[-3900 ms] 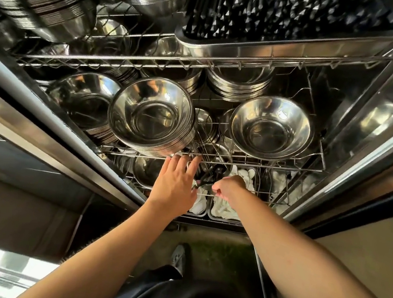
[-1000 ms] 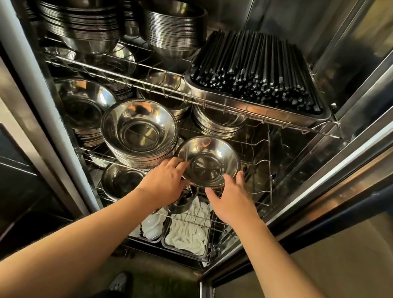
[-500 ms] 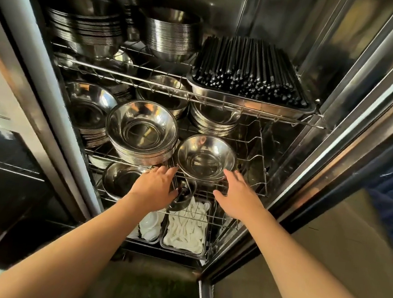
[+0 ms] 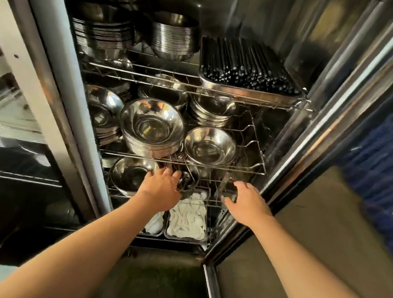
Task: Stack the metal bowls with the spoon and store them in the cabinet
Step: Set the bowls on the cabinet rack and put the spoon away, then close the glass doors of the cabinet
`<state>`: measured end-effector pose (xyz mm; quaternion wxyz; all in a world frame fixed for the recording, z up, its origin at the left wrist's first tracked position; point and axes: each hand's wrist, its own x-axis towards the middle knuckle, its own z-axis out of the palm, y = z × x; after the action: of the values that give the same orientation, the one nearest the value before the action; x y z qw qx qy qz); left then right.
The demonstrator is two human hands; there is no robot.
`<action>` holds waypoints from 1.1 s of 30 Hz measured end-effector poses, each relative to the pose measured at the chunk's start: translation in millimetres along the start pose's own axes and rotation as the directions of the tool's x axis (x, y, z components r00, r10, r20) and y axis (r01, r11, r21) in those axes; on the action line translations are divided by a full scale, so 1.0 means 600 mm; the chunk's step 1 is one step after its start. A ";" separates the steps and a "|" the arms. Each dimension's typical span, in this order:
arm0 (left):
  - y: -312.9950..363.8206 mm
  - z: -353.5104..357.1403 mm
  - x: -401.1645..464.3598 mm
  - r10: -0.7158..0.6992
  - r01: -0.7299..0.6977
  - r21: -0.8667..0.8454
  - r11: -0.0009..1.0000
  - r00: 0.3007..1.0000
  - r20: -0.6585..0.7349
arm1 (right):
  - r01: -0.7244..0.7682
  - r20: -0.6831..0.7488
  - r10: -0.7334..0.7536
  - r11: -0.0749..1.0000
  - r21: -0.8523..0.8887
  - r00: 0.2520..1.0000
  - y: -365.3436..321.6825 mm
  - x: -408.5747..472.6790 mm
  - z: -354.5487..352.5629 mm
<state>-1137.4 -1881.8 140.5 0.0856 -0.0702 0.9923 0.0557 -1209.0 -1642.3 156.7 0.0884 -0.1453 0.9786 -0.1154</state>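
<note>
While both bare arms reach into the open steel cabinet (image 4: pixel 324 94), its contents stand as follows.

Top wire shelf (image 4: pixel 150 76): two tall stacks of metal bowls at 11 and 12 o'clock; a steel tray of black chopsticks (image 4: pixel 246 66) at 1 o'clock.

Middle wire shelf (image 4: pixel 260 156): a large stack of metal bowls (image 4: pixel 151 129) near centre, another stack just beside it at 9 o'clock, further stacks behind. A single small metal bowl (image 4: pixel 210 146) sits upright at the front, just to the 3 o'clock side of the large stack, free of both hands.

Lower shelf: a wide metal bowl (image 4: pixel 128 175) at 7 o'clock; a small steel pot of dark utensils (image 4: pixel 186 184) beside it.

Bottom: steel trays of white spoons (image 4: pixel 187 219).

Left hand (image 4: pixel 161 189): palm down, fingers loosely spread over the rim of the wide bowl and the utensil pot; whether it grips either cannot be told.

Right hand (image 4: pixel 245 203): palm down, fingers curled at the front wire of the lower shelf; any hold cannot be told.
</note>
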 end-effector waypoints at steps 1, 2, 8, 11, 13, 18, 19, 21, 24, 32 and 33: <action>0.005 -0.001 -0.015 0.019 -0.019 -0.020 1.000 1.000 -0.007 | 0.000 -0.018 0.000 1.000 -0.005 1.000 0.002 -0.025 -0.004; 0.012 -0.001 -0.031 0.046 -0.047 -0.030 0.998 0.999 -0.008 | 0.003 -0.036 -0.003 1.000 -0.011 0.999 0.005 -0.053 -0.011; 0.118 -0.026 -0.126 0.299 -0.309 -0.094 0.947 0.948 -0.106 | 0.011 -0.239 -0.013 1.000 -0.010 0.971 0.055 -0.266 -0.091; 0.201 -0.061 -0.172 0.410 -0.439 -0.158 0.885 0.893 -0.186 | 0.010 -0.380 -0.004 1.000 0.014 0.925 0.090 -0.382 -0.153; 0.260 -0.089 -0.204 0.493 -0.545 -0.178 0.820 0.829 -0.264 | -0.007 -0.477 0.004 1.000 -0.005 0.879 0.113 -0.458 -0.193; 0.407 -0.150 -0.307 0.642 -0.779 -0.164 0.605 0.599 -0.478 | -0.078 -0.685 0.018 0.995 -0.058 0.728 0.164 -0.638 -0.269; 0.435 -0.158 -0.330 0.657 -0.812 -0.152 0.563 0.551 -0.514 | -0.078 -0.726 0.002 0.994 -0.071 0.687 0.174 -0.669 -0.280; 0.495 -0.164 -0.378 0.672 -0.865 -0.131 0.485 0.464 -0.577 | -0.075 -0.799 -0.028 0.993 -0.091 0.600 0.198 -0.737 -0.299; 0.573 -0.160 -0.445 0.654 -0.915 -0.152 0.373 0.376 -0.656 | -0.067 -0.862 -0.094 0.987 -0.146 0.498 0.233 -0.815 -0.321; 0.785 -0.131 -0.602 0.537 -0.920 -0.257 0.297 0.383 -0.752 | -0.023 -0.870 -0.034 0.998 -0.052 0.491 0.363 -0.945 -0.333; 0.802 -0.132 -0.611 0.511 -0.900 -0.291 0.324 0.426 -0.747 | -0.032 -0.849 -0.003 0.999 -0.024 0.529 0.374 -0.949 -0.332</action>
<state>-864.2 -1370.8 330.9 -0.2570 0.3574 0.7963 0.4148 -772.7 -1219.8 370.8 -0.3995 -0.0645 0.9017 -0.1526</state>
